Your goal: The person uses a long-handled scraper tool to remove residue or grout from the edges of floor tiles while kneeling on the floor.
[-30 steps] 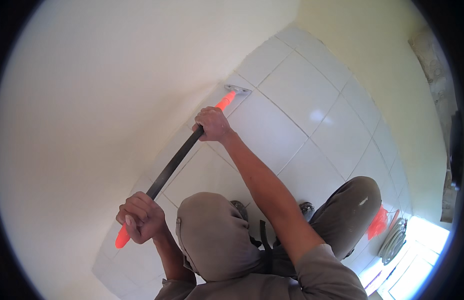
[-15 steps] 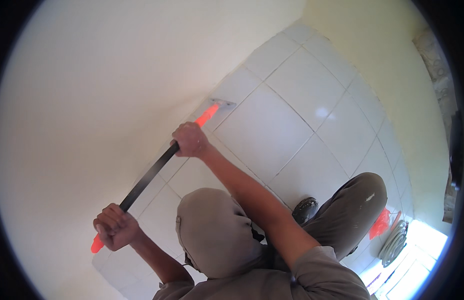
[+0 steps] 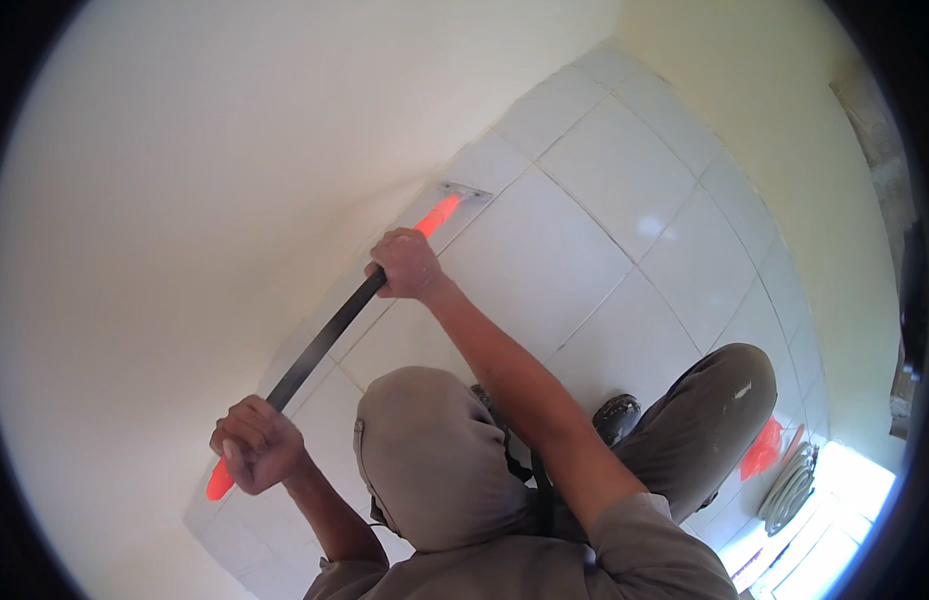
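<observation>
A long scraper (image 3: pixel 324 340) with a black shaft, orange ends and a flat metal blade (image 3: pixel 465 190) lies slanted over the white tiled floor (image 3: pixel 584 200), its blade down where the floor meets the white wall (image 3: pixel 204 170). My right hand (image 3: pixel 409 265) grips the shaft just behind the orange part near the blade. Near the orange butt end, my left hand (image 3: pixel 256 443) is closed around the shaft. I crouch, with my bent knees (image 3: pixel 434 460) below the hands.
My dark shoe (image 3: pixel 616 415) stands on the tiles under my right arm. At the lower right lie an orange object (image 3: pixel 762 450) and a coil of pale hose (image 3: pixel 789 485) beside a bright opening. A yellowish wall (image 3: pixel 774 90) closes the far side.
The scraper slid back toward me along the wall base and then forward again; the blade and both hands now sit about where they were a second ago.
</observation>
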The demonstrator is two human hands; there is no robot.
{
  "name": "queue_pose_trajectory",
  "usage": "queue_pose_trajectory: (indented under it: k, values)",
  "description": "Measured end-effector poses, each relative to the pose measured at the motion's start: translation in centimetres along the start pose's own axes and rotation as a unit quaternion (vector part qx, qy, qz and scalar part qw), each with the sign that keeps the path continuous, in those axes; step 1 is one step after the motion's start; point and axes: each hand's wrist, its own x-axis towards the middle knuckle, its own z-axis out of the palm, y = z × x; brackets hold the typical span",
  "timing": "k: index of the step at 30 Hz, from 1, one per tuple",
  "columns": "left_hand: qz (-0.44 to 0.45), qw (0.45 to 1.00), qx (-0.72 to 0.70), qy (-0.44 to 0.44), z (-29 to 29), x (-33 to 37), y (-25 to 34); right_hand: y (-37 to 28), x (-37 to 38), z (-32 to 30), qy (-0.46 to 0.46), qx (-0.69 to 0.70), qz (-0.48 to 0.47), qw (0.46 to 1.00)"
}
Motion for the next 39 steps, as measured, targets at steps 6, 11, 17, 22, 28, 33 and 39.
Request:
queue_pose_trajectory:
  k: [6, 11, 17, 22, 28, 33, 39]
  values:
    - [0.003, 1.000, 0.007, -0.023, -1.0, 0.7, 1.5, -1.3, 0.5, 1.1, -0.018, 0.016, 0.001, 1.000]
    - [-0.014, 0.999, -0.017, -0.024, 0.4, -0.3, 0.0, 0.6, 0.6, -0.8, -0.073, -0.017, 0.036, 0.997]
    - [0.002, 1.000, -0.007, -0.016, -1.3, 0.8, 2.3, -2.4, 0.0, 1.3, -0.044, -0.020, 0.033, 0.998]
    - [-0.011, 0.999, -0.015, -0.034, -4.1, 0.8, 4.3, -5.0, -1.4, 3.2, -0.037, 0.018, 0.046, 0.998]
    - [-0.009, 1.000, -0.013, 0.005, -2.0, -1.8, 1.4, -1.1, -1.4, 0.3, -0.050, -0.030, 0.013, 0.998]
    - [0.005, 1.000, 0.008, -0.005, -0.7, -1.4, 0.6, -0.1, -1.0, -0.4, 0.019, -0.047, -0.010, 0.999]
    - [-0.002, 0.997, -0.013, -0.082, -1.5, -0.3, 2.4, -1.9, -0.9, 1.1, 0.033, 0.007, 0.012, 0.999]
